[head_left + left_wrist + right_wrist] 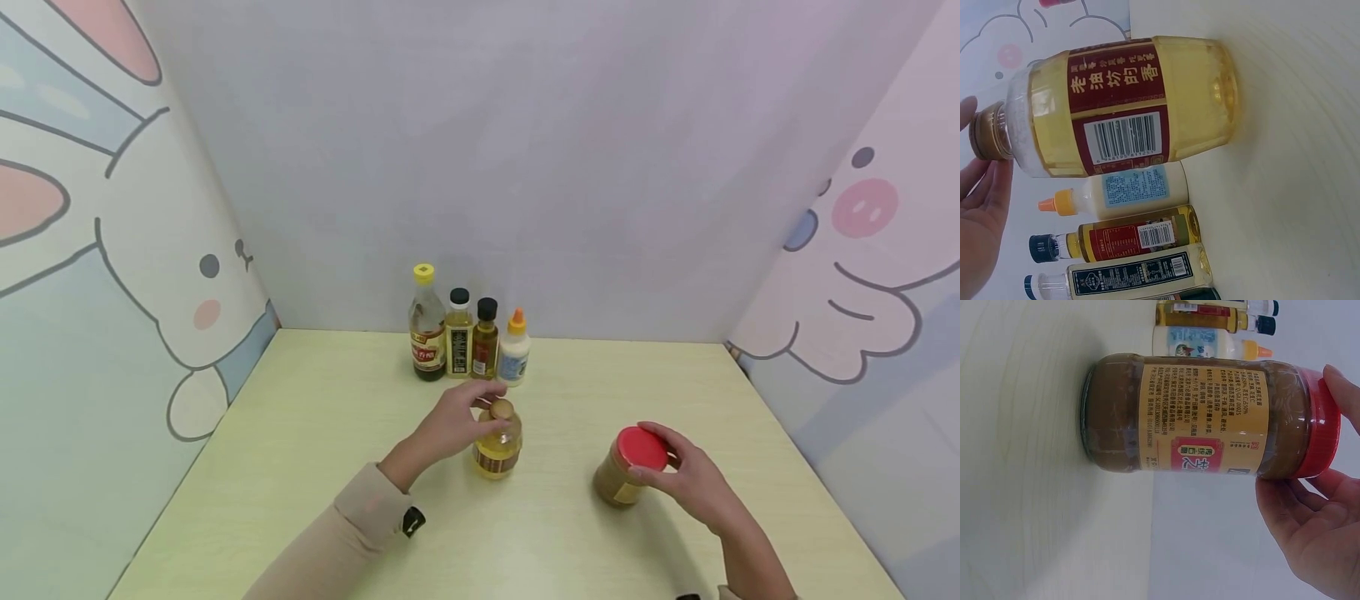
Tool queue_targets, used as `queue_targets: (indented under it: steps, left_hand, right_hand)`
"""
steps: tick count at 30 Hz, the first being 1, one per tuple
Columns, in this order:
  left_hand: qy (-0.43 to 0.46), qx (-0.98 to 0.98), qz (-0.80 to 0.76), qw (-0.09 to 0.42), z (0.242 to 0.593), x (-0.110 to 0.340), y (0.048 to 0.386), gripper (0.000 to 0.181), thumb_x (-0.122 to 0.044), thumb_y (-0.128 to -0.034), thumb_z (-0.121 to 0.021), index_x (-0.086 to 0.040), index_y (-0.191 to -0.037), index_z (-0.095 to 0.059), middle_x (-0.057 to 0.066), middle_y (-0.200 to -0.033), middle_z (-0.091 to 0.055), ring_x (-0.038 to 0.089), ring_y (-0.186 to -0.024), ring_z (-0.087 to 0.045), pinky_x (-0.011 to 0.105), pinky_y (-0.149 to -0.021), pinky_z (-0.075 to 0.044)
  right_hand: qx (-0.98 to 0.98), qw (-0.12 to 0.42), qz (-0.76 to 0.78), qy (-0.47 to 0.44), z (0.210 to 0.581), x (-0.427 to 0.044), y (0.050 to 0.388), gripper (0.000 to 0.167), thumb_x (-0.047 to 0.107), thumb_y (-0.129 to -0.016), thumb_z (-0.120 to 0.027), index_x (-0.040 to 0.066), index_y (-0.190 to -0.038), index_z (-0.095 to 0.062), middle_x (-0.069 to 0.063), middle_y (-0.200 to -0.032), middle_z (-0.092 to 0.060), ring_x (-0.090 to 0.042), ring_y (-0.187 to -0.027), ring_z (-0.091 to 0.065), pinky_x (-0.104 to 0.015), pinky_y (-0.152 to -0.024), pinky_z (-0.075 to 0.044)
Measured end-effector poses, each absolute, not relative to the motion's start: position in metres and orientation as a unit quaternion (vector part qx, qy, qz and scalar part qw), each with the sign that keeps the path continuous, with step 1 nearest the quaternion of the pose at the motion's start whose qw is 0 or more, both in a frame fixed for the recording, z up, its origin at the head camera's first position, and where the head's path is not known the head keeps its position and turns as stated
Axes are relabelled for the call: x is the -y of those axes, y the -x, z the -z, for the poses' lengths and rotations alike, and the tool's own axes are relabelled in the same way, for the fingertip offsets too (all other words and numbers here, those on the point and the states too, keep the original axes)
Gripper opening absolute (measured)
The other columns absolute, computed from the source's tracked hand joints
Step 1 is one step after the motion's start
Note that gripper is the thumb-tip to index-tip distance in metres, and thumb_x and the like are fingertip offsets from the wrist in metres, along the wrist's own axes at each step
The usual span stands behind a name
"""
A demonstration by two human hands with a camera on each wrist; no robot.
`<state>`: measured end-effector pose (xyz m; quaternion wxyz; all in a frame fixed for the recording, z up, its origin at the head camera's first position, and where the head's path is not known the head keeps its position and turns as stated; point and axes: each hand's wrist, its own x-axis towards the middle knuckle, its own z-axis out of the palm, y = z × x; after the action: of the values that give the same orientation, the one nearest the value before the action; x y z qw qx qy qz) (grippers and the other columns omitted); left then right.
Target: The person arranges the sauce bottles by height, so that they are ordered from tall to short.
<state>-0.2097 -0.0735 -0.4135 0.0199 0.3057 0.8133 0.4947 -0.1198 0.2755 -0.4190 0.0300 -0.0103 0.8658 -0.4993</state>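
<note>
In the head view, my left hand point(459, 417) is at an oil bottle point(497, 458) in the middle of the table. Its thumb and fingers pinch the golden-brown cap point(990, 131); the yellow oil and dark red label show in the left wrist view. To the right, my right hand point(697, 483) grips the red lid point(642, 448) of a brown sesame paste jar point(1204, 419), thumb on one side and fingers on the other. The jar leans a little in the head view. Whether its base touches the table I cannot tell.
At the back stand a yellow-capped dark sauce bottle point(427, 333), a pale oil bottle point(459, 337), a small black-capped bottle point(485, 342) and a white squeeze bottle point(513, 354) with an orange tip. Cartoon-printed walls point(862, 333) border the table point(300, 433).
</note>
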Motion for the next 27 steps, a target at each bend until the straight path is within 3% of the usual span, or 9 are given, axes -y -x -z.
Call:
queue_targets:
  steps: [10, 14, 20, 24, 27]
  left_hand:
    - [-0.296, -0.833, -0.467, 0.030, 0.4165, 0.0744, 0.2095, 0.046, -0.024, -0.0835, -0.079, -0.009, -0.124, -0.064, -0.001, -0.116, -0.063, 0.016, -0.103, -0.060, 0.037, -0.090, -0.050]
    - [-0.294, -0.837, -0.461, 0.035, 0.4165, 0.0739, 0.2099, 0.046, -0.024, -0.0833, -0.080, -0.009, -0.124, -0.064, -0.002, -0.116, -0.063, 0.015, -0.104, -0.059, 0.036, -0.090, -0.049]
    - [-0.284, -0.831, -0.473, 0.060, 0.4170, 0.0731, 0.2091, 0.048, -0.016, -0.0836, -0.079, -0.005, -0.127, -0.061, 0.002, -0.119, -0.062, 0.020, -0.106, -0.059, 0.044, -0.092, -0.049]
    - [-0.278, -0.833, -0.473, 0.072, 0.4182, 0.0723, 0.2087, 0.049, -0.015, -0.0842, -0.079, -0.006, -0.128, -0.060, 0.001, -0.121, -0.061, 0.019, -0.107, -0.058, 0.038, -0.091, -0.049]
    - [-0.285, -0.833, -0.471, 0.053, 0.4197, 0.0718, 0.2080, 0.046, -0.016, -0.0841, -0.079, -0.007, -0.126, -0.062, 0.000, -0.120, -0.061, 0.017, -0.105, -0.058, 0.033, -0.089, -0.050]
  right_hand:
    - [-0.864, 0.027, 0.502, 0.012, 0.4195, -0.2750, 0.1193, 0.070, 0.016, -0.085, -0.078, 0.000, -0.142, -0.043, -0.023, -0.136, -0.045, -0.042, -0.117, -0.049, -0.027, -0.075, -0.054]
    - [-0.864, 0.028, 0.503, 0.011, 0.4194, -0.2750, 0.1191, 0.069, 0.016, -0.085, -0.078, 0.000, -0.142, -0.043, -0.023, -0.136, -0.044, -0.043, -0.118, -0.048, -0.027, -0.075, -0.054]
    - [-0.863, 0.029, 0.503, 0.009, 0.4195, -0.2753, 0.1198, 0.069, 0.016, -0.084, -0.078, 0.000, -0.142, -0.043, -0.024, -0.136, -0.044, -0.044, -0.118, -0.048, -0.027, -0.076, -0.054]
    - [-0.863, 0.031, 0.504, 0.008, 0.4198, -0.2755, 0.1198, 0.070, 0.016, -0.084, -0.078, 0.000, -0.142, -0.043, -0.024, -0.136, -0.044, -0.044, -0.119, -0.048, -0.027, -0.076, -0.054]
    - [-0.864, 0.032, 0.503, 0.008, 0.4196, -0.2756, 0.1197, 0.069, 0.016, -0.085, -0.078, 0.000, -0.142, -0.043, -0.024, -0.136, -0.044, -0.044, -0.119, -0.048, -0.027, -0.076, -0.054]
